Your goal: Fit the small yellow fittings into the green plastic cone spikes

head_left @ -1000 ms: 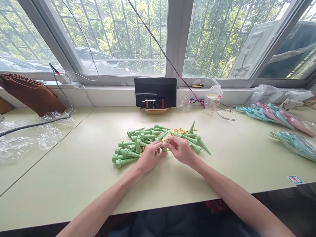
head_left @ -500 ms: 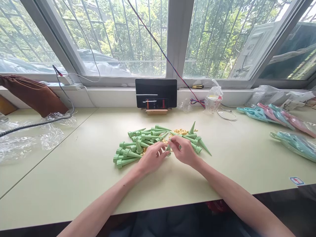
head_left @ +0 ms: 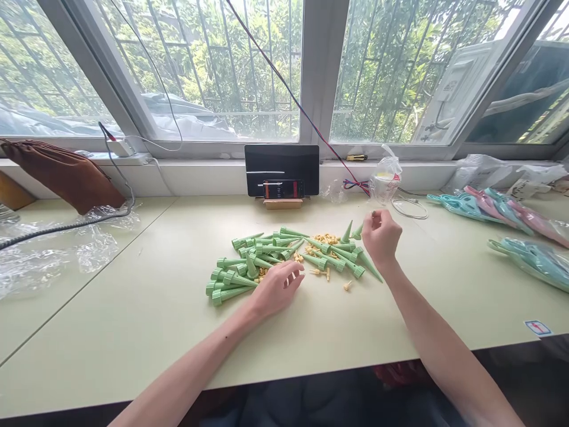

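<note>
My left hand (head_left: 278,287) is loosely curled, grasping nothing I can see, just before ribbed green plastic cone-shaped spikes (head_left: 231,295) heaped near the middle of the pale green bench (head_left: 146,332). My right hand (head_left: 382,237) is curled at the heap's right end, towards the far edge; a green plastic cone (head_left: 357,232) shows beside it, but I cannot tell whether I grip it. Small pale yellow plastic pegs (head_left: 326,238) lie among the spikes, with one separate peg (head_left: 347,286) closer to the near edge
</note>
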Motion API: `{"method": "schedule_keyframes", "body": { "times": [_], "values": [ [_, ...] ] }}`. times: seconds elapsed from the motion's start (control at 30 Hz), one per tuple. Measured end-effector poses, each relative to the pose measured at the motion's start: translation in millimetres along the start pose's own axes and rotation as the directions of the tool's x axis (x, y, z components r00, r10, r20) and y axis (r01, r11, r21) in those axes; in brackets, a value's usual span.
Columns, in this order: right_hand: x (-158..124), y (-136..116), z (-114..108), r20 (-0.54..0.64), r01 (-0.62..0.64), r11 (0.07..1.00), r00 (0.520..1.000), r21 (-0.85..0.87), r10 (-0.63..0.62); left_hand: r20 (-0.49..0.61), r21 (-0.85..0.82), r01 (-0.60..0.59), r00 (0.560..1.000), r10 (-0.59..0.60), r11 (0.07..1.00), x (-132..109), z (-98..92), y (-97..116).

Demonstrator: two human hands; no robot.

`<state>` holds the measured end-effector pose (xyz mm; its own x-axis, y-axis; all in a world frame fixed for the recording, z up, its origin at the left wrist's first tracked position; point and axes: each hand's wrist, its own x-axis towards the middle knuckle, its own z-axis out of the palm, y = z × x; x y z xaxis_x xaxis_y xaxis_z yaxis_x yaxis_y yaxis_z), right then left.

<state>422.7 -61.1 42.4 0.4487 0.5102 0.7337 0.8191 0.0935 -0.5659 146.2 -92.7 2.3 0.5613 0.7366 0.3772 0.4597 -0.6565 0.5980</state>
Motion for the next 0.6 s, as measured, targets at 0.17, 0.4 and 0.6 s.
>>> {"method": "schedule_keyframes", "body": {
  "times": [0.17, 0.4, 0.6],
  "values": [
    [7.4, 16.0, 1.2, 0.096, -0.106, 0.976, 0.987, -0.188, 0.126, 0.027, 0.033, -0.016, 1.000, 0.016, 0.999, -0.9, -2.5, 2.2],
    [9.5, 23.4, 2.8, 0.256, -0.160, 0.936, 0.935, -0.314, 0.246, 0.052, 0.068, -0.028, 0.998, 0.024, 0.997, -0.6, -2.9, 1.9],
    [8.9, 20.7, 3.4, 0.329, -0.167, 0.921, 0.899, -0.352, 0.289, 0.081, 0.086, -0.019, 0.997, 0.012, 0.996, -0.5, -3.6, 3.2]
  ]
}}
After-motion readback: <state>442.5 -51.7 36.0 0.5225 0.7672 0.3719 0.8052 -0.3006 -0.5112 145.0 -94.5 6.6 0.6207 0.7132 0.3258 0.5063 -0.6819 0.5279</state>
